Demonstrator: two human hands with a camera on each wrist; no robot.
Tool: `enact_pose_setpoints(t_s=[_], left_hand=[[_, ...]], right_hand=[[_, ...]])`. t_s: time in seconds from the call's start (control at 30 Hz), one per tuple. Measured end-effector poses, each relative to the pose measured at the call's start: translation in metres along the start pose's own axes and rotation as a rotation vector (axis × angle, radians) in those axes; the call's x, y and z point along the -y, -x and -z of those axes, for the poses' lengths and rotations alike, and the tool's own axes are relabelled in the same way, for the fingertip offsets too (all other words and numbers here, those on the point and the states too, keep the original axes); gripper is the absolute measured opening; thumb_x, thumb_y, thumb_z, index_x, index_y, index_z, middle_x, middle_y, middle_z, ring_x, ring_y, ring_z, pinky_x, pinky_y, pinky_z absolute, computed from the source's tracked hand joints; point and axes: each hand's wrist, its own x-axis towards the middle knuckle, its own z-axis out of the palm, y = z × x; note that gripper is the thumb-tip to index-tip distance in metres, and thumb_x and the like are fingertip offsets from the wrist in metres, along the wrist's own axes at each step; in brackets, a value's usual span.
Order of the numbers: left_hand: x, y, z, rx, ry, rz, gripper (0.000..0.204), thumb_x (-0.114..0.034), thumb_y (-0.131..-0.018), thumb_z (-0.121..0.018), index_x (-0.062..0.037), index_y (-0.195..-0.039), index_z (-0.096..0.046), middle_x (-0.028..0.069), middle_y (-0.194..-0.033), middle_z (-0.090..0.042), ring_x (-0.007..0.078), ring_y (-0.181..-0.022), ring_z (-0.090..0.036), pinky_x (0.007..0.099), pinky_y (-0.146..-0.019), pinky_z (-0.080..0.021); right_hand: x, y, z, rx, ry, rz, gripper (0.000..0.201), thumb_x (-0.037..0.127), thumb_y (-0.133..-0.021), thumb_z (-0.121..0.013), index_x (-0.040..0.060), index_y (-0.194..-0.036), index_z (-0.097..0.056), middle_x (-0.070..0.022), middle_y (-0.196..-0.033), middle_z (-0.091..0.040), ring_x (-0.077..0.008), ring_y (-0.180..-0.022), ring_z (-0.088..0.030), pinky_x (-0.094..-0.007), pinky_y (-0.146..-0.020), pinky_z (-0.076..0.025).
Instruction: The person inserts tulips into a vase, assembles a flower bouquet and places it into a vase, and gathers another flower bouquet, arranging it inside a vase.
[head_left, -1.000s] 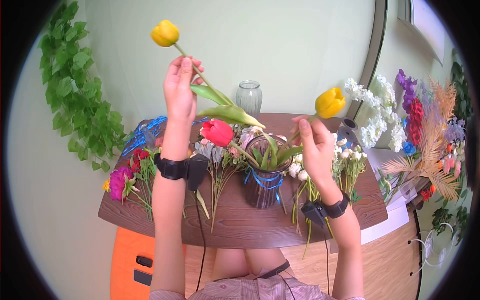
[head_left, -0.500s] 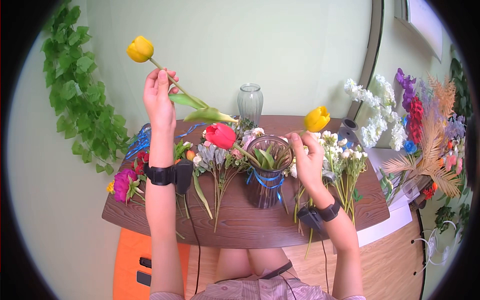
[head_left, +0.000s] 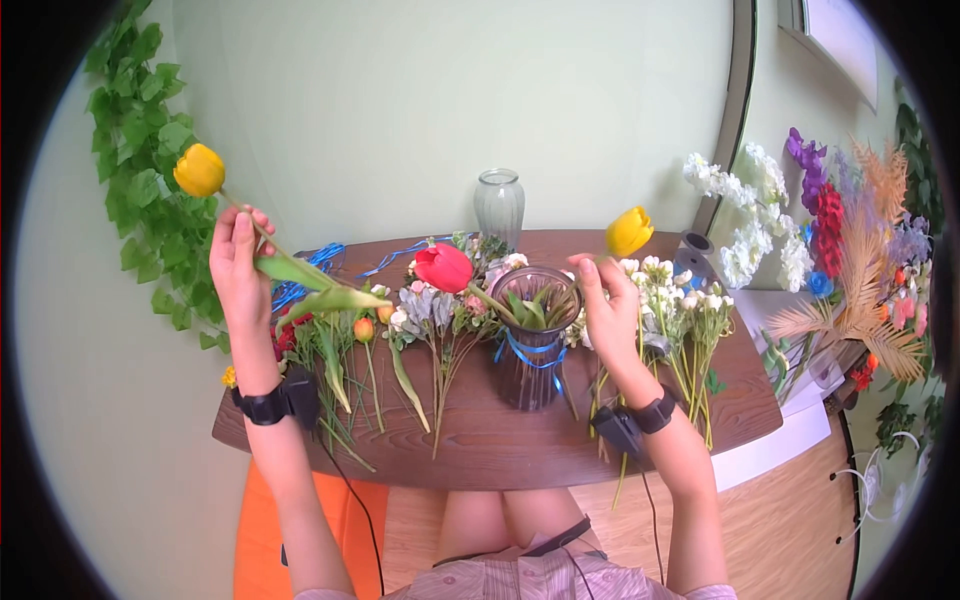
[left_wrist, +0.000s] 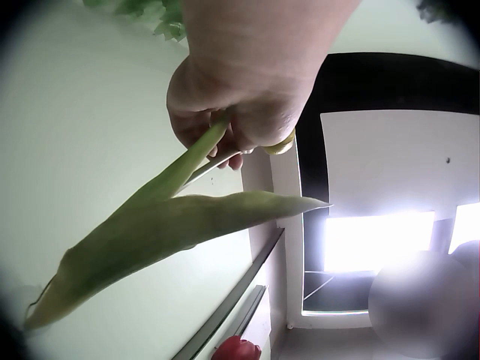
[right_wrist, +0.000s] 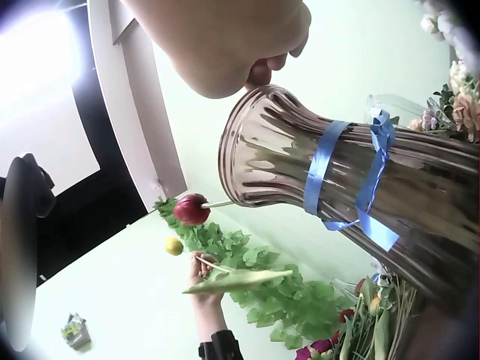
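My left hand, raised over the left end of the table, pinches the stem of a yellow tulip. Two long green leaves of that tulip slant away below the hand. A smoky ribbed glass vase, tied with blue ribbon, stands mid-table. Out of its mouth a red tulip leans left. At the vase's right rim, my right hand holds a second yellow tulip with thumb and fingers; the grip on the stem is partly hidden.
Behind stands a clear glass vase. Bunches of grey-leaved stems and white flowers lie either side of the smoky vase. Blue ribbon lies back left; more flowers stand at the right. Green vines hang on the left wall.
My left hand has swung left and down with its yellow tulip, away from the vase. My right hand and its tulip have shifted slightly left and down beside the rim.
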Motion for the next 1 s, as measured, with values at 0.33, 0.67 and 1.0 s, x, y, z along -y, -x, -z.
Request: enact_pose_setpoints(t_s=[0.33, 0.67, 1.0], left_hand=[[-0.051, 0.059, -0.028, 0.254, 0.191, 0.158, 0.016, -0.018, -0.088, -0.051, -0.0047, -0.095, -0.048, 0.0021, -0.079, -0.052, 0.0083, -0.07, -0.048, 0.0192, -0.058, -0.039], [-0.053, 0.104, -0.092, 0.611, 0.141, 0.277, 0.018, -0.017, -0.087, -0.052, -0.0036, -0.098, -0.049, 0.0032, -0.08, -0.059, 0.0075, -0.071, -0.054, 0.0199, -0.06, -0.041], [-0.045, 0.113, -0.112, 0.691, 0.186, 0.333, 0.017, -0.018, -0.087, -0.052, -0.0042, -0.095, -0.048, 0.003, -0.08, -0.058, 0.0081, -0.073, -0.054, 0.0203, -0.062, -0.041]], right_hand=[[-0.017, -0.008, -0.01, 0.013, -0.176, -0.165, 0.024, 0.02, -0.086, -0.053, -0.0027, -0.087, -0.062, -0.0056, -0.073, -0.058, -0.0064, -0.065, -0.048, -0.022, -0.058, -0.039], [-0.017, -0.014, -0.013, -0.052, -0.11, -0.141, 0.026, 0.021, -0.083, -0.058, -0.0044, -0.078, -0.063, -0.0048, -0.063, -0.06, -0.0069, -0.057, -0.051, -0.0229, -0.055, -0.042], [-0.022, -0.012, -0.012, -0.048, -0.166, -0.133, 0.024, 0.019, -0.082, -0.059, -0.0038, -0.08, -0.063, -0.0063, -0.063, -0.059, -0.0082, -0.055, -0.048, -0.0252, -0.052, -0.039]])
